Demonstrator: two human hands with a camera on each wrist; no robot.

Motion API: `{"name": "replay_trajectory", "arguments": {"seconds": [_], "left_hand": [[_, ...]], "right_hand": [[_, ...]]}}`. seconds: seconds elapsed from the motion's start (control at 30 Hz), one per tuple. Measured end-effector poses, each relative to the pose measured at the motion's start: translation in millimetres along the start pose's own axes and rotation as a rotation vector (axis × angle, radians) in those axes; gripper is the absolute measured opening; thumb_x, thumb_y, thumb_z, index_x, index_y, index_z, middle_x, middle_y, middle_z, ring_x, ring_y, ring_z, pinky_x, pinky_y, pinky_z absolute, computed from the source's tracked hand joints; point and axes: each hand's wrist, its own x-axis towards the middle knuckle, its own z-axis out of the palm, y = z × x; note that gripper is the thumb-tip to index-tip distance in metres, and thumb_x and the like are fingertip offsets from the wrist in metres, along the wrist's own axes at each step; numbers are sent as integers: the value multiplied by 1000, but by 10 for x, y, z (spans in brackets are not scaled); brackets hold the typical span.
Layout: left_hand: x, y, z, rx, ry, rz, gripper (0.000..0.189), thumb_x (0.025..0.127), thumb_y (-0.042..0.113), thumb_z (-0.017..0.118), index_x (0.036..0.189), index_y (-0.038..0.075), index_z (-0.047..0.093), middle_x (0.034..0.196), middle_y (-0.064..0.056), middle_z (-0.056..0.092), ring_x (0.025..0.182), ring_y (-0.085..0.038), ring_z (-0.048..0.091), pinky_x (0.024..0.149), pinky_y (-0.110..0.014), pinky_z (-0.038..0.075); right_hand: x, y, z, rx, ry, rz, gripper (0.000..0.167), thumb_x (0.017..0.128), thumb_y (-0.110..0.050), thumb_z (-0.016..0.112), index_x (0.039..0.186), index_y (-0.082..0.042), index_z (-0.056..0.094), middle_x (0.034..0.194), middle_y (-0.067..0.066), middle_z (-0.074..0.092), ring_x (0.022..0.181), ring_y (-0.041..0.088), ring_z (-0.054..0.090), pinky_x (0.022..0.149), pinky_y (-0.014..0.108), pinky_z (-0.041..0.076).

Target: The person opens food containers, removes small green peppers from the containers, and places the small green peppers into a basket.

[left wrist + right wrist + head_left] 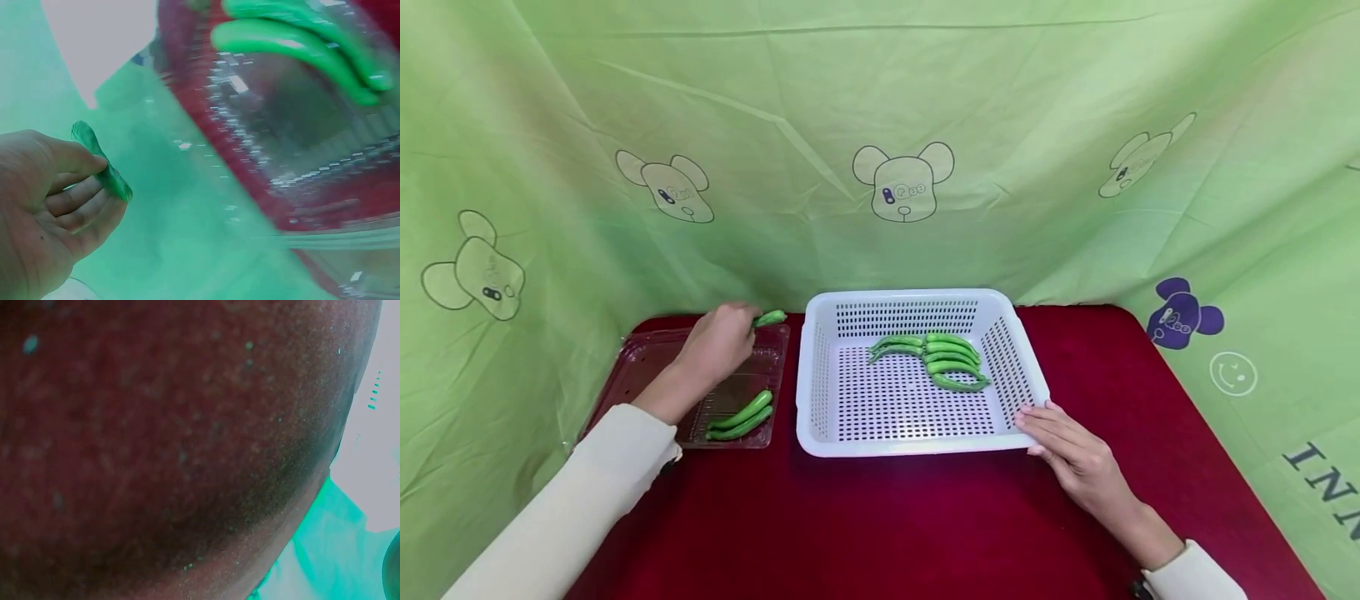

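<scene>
My left hand [718, 337] is above the far part of a clear plastic tray [778, 367], pinching a green chili pepper [103, 162] between thumb and fingers. Two more green peppers [741, 417] lie side by side in that tray, near its front right corner. To the right stands a white perforated basket [917, 448]. Several green peppers [951, 358] rest inside, some stacked in a row toward the right, others to their left. My right hand [1075, 458] grips the basket's front right corner, fingers over the rim and thumb outside.
A dark red cloth [880, 525] covers the table. Green fabric [775, 233] with bear-head prints hangs behind it and at both sides. The tray and basket stand close together, with a narrow gap between them. In the right wrist view, red cloth fills most of the picture.
</scene>
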Motion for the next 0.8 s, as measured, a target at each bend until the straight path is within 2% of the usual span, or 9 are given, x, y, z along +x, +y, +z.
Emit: {"name": "replay_trajectory", "arguments": {"seconds": [0.13, 0.27, 0.4, 0.63, 0.8], "left_hand": [[202, 212, -89, -14, 12, 26, 23, 89, -12, 53, 104, -10, 70, 95, -23, 70, 85, -37, 70, 71, -46, 62], [391, 492, -94, -28, -24, 40, 27, 90, -12, 53, 112, -10, 69, 103, -24, 71, 95, -39, 70, 81, -46, 63], [550, 768, -10, -21, -66, 79, 29, 87, -13, 54, 111, -9, 69, 103, -22, 71, 94, -37, 71, 80, -43, 64], [787, 1220, 152, 37, -129, 196, 25, 85, -13, 56, 104, -2, 69, 98, -17, 72, 93, -32, 71, 78, -42, 63], [998, 1474, 200, 77, -166, 218, 25, 87, -12, 56, 102, 2, 69, 98, -13, 73, 95, -30, 71, 81, -42, 62]], "right_hand": [[-1, 7, -9, -3, 2, -1, 36, 101, -21, 64, 107, 13, 74, 112, 21, 76, 121, 23, 66, 123, 35, 37], [-5, 12, -6, -2, 2, -6, 35, 101, -20, 64, 107, 14, 74, 112, 21, 76, 121, 23, 66, 123, 35, 37], [-12, 9, 5, 1, 4, -3, 35, 101, -20, 64, 107, 13, 74, 111, 21, 76, 121, 23, 66, 123, 35, 37], [-9, 2, 20, 6, 10, -1, 35, 101, -20, 65, 107, 13, 74, 111, 21, 76, 120, 24, 67, 124, 36, 37], [2, -2, 19, 0, 25, -2, 35, 101, -20, 65, 106, 14, 74, 111, 22, 76, 120, 24, 67, 123, 36, 37]]}}
